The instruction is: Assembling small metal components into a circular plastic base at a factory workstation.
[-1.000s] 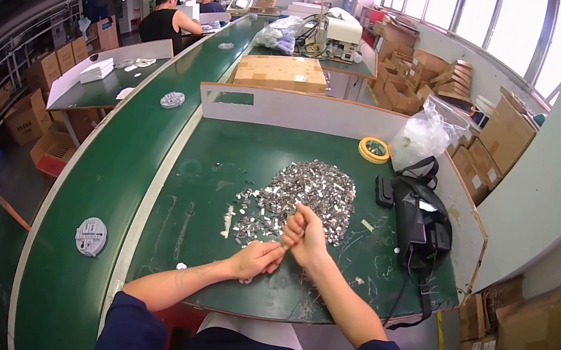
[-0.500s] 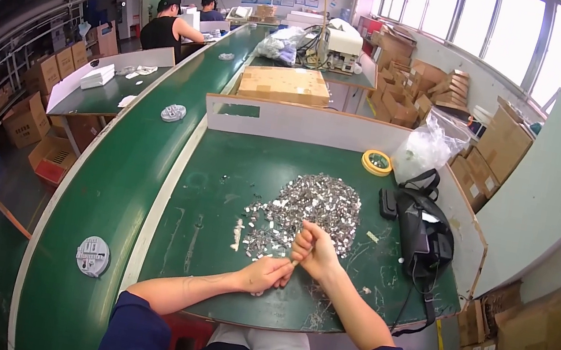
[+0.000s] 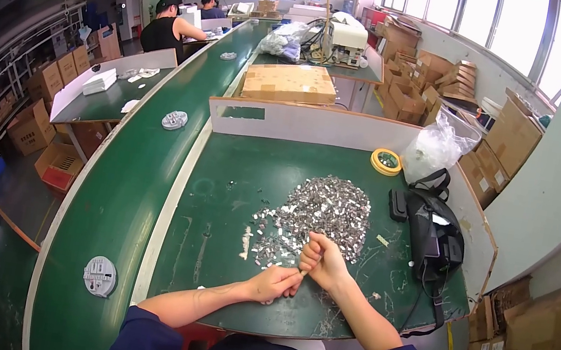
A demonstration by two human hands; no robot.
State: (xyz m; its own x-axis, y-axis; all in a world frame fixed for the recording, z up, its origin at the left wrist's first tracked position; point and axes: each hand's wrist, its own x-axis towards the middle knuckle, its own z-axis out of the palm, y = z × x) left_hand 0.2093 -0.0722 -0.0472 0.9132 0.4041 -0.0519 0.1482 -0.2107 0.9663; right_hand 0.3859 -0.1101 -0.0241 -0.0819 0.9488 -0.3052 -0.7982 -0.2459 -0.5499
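My left hand [image 3: 275, 284] and my right hand [image 3: 323, 260] meet over the near side of a green table [image 3: 223, 165]. Both are closed, fingertips pressed together at one spot. Whatever they pinch there is too small and hidden to name. Just beyond them spreads a pile of small silvery metal pieces [image 3: 330, 209], with loose ones scattered toward its near left. Left of the pile lies a short row of off-white bits [image 3: 245, 242].
At the table's right are a black bag [image 3: 433, 238], a small black case [image 3: 398, 205], a yellow tape roll [image 3: 386, 162] and a clear plastic bag [image 3: 437, 149]. Along the left, a green conveyor [image 3: 120, 200] carries round grey parts [image 3: 100, 276]. People sit working farther back.
The whole view has shifted slightly, so things sit a little farther right. My hands stay together in the same closed pose.
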